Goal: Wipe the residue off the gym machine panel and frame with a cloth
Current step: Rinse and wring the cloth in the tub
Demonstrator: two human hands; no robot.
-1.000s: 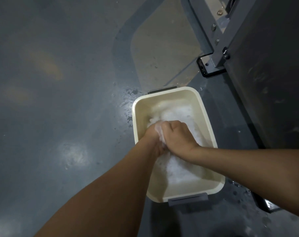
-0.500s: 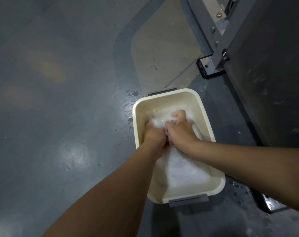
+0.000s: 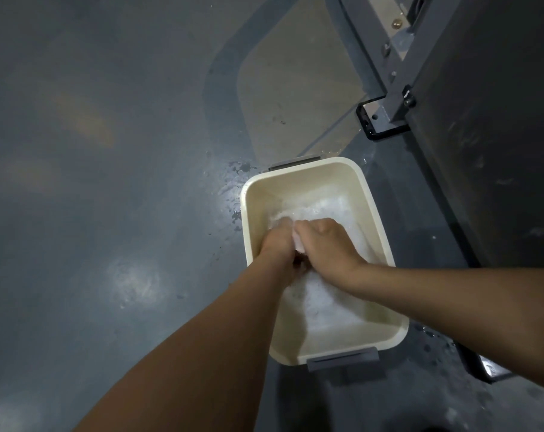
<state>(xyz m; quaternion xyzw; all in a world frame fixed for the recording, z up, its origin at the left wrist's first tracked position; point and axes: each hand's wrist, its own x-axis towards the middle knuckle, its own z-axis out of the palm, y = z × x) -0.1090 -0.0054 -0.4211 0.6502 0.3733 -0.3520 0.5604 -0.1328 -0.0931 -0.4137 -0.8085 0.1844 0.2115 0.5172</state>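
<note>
White cloth (image 3: 298, 243), bunched, soapy

A gym floor: grey machine frame (image 3: 398, 98) bolted beside a dark panel (image 3: 495, 120) on smooth flooring (image 3: 108, 182)

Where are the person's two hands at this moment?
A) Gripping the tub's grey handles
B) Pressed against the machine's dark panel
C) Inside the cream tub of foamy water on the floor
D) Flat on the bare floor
C: the left hand and right hand meet on the white cloth inside the cream tub, surrounded by foam, while the dark panel stands untouched to the right.
</note>
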